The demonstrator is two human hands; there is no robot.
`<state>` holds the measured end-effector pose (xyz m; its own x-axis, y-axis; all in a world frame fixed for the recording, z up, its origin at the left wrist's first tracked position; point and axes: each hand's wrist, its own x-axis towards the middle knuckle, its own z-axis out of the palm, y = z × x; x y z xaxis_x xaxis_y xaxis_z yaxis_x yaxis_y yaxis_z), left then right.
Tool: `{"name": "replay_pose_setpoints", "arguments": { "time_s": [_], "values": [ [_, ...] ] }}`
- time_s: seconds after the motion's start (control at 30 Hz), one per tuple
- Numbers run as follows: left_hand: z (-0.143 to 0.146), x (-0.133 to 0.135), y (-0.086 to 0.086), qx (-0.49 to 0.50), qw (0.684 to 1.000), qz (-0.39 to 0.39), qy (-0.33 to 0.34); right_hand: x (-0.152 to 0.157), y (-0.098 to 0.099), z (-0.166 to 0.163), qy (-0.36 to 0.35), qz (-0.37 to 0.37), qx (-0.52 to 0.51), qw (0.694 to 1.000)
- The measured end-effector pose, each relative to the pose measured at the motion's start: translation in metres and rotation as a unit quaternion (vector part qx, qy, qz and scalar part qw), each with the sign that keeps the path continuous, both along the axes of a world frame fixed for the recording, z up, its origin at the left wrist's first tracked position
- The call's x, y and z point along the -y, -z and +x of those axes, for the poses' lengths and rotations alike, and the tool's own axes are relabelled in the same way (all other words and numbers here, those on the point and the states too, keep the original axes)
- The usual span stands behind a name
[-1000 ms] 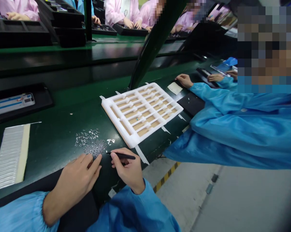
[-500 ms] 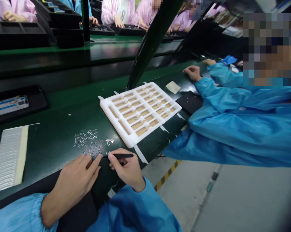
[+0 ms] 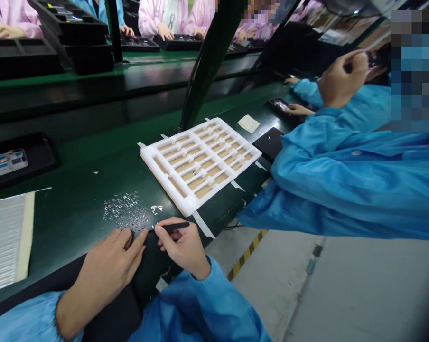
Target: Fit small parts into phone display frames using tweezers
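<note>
My right hand (image 3: 181,244) grips slim black tweezers (image 3: 175,226) in a pinch, tips pointing left toward my left hand. Low over the green bench, my left hand (image 3: 109,270) has its fingers closed, with index finger and thumb close to the tweezers' tips. Whatever the left fingers hold, if anything, is too small to make out. Just beyond them lies a scatter of tiny shiny metal pieces (image 3: 124,211). A smaller cluster of whitish pieces (image 3: 156,208) sits to its right. Under my left wrist is a dark pad or tray (image 3: 116,311).
A white foam frame with slots (image 3: 188,202) lies taped to the bench ahead. At left are a strip-covered sheet (image 3: 10,242) and a black tray with a phone part (image 3: 8,164). A green post (image 3: 203,80) rises behind. A co-worker's blue sleeve (image 3: 317,175) is close at right.
The view has shifted slightly. My hands keep nearly the same pose, with the tweezers tilted a little more. The co-worker at right has raised a hand from the bench.
</note>
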<state>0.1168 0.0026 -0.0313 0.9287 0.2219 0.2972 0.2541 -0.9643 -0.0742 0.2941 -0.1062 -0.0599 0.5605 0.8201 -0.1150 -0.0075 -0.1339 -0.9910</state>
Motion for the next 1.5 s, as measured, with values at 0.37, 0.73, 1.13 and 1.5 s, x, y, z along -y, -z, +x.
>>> {"name": "replay_pose_setpoints", "arguments": {
  "time_s": [0.37, 0.73, 1.13, 1.5],
  "values": [
    [-0.001, 0.001, 0.001, -0.005, 1.000, 0.000, -0.004, 0.011, 0.002, -0.006, 0.065, 0.023, 0.064, 0.996],
    [-0.001, 0.001, 0.001, 0.012, 1.000, -0.012, -0.008, 0.011, 0.002, -0.002, 0.014, 0.054, 0.063, 0.996],
    [-0.002, 0.001, 0.003, 0.010, 1.000, -0.022, -0.018, 0.011, 0.003, 0.000, 0.010, 0.054, 0.036, 0.998],
    [-0.001, 0.000, 0.003, -0.030, 0.999, -0.009, -0.016, 0.003, 0.004, 0.004, -0.025, 0.008, 0.021, 0.999]
  ]
}}
